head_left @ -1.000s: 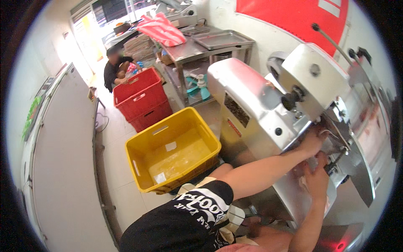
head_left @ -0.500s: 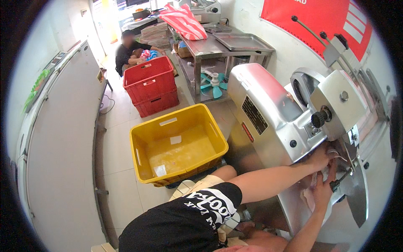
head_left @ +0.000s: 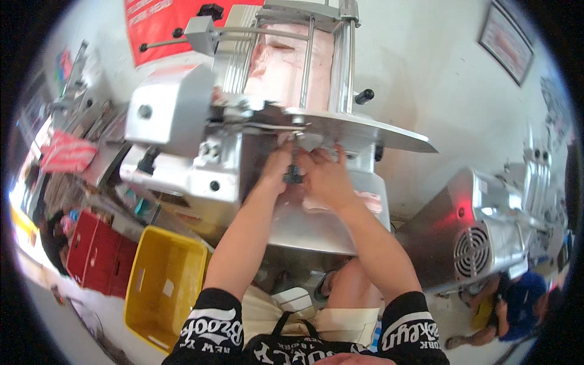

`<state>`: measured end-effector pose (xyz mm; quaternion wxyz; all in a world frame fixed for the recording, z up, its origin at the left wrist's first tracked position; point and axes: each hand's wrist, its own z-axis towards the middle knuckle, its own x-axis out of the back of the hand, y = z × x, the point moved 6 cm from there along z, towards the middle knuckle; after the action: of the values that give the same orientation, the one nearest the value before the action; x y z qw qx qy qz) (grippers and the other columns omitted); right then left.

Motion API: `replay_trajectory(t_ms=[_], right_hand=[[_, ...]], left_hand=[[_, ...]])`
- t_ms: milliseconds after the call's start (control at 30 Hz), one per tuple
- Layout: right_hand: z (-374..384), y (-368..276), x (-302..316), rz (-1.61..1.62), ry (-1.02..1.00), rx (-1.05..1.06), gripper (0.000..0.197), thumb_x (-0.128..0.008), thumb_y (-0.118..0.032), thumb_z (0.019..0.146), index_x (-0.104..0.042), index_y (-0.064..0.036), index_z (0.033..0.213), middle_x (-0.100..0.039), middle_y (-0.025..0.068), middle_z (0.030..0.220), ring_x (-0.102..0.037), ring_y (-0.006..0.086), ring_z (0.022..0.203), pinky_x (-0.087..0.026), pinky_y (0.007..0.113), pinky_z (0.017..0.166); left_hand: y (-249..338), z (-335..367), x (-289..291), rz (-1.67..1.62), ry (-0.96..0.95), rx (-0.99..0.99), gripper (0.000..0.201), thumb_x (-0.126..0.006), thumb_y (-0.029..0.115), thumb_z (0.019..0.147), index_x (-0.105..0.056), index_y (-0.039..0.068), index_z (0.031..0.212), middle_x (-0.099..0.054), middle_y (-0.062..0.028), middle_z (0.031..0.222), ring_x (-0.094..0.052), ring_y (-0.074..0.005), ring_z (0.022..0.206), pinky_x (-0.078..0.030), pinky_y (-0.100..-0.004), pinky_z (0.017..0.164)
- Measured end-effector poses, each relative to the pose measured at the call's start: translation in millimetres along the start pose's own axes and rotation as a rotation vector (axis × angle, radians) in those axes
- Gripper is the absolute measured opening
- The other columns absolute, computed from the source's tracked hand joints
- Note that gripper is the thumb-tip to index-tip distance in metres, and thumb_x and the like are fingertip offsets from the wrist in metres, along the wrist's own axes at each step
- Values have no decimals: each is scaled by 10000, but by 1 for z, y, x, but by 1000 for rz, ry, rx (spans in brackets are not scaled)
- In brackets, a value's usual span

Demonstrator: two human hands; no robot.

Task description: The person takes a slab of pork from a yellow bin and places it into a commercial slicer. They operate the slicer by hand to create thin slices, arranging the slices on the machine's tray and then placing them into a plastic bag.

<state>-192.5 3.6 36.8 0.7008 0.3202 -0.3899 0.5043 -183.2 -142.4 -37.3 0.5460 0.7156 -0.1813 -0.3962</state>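
A metal meat slicer (head_left: pixel 176 131) stands before me, with a slab of pale pink meat (head_left: pixel 277 67) lying on its carriage behind the rods. Both my hands reach in under the plate's front edge. Close to the black knob, my left hand (head_left: pixel 278 165) has its fingers largely hidden by the machine parts. My right hand (head_left: pixel 326 177) is just right of that knob, its fingers apart and pointing up at the plate. A pale slice (head_left: pixel 311 142) shows near the fingertips; I cannot tell whether either hand grips it. Sliced meat (head_left: pixel 368 202) rests on the metal tray (head_left: pixel 304 231) beside my right forearm.
A yellow crate (head_left: pixel 167 286) stands on the floor at my left, with red crates (head_left: pixel 100 252) beyond. Another metal machine (head_left: pixel 471 225) stands at the right. A person in blue (head_left: pixel 523 304) is low at the far right; another is partly seen at the far left.
My view has swung to the right, so the slicer is now in the middle and the crates at the left. Both hands stay under the plate.
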Motion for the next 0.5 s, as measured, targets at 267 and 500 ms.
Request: replay_trajectory(t_ms=[267, 500], right_hand=[[-6, -5, -13, 266, -209, 87, 327, -636, -231, 868, -668, -90, 1162, -702, 168, 1031, -641, 302, 1108, -359, 562, 1095], [6, 9, 15, 534, 274, -49, 807, -684, -159, 810, -316, 55, 1496, -540, 330, 1321, -507, 452, 1264, -374, 461, 1129]], left_hand=[[13, 0, 6, -194, -85, -128, 218, -563, 370, 1018, -595, 155, 1006, -560, 43, 790, -470, -95, 642, -395, -248, 597], [30, -14, -6, -28, 131, -288, 260, -528, 226, 1020, -589, 44, 1194, -637, -49, 911, -596, -139, 746, -487, -302, 639]])
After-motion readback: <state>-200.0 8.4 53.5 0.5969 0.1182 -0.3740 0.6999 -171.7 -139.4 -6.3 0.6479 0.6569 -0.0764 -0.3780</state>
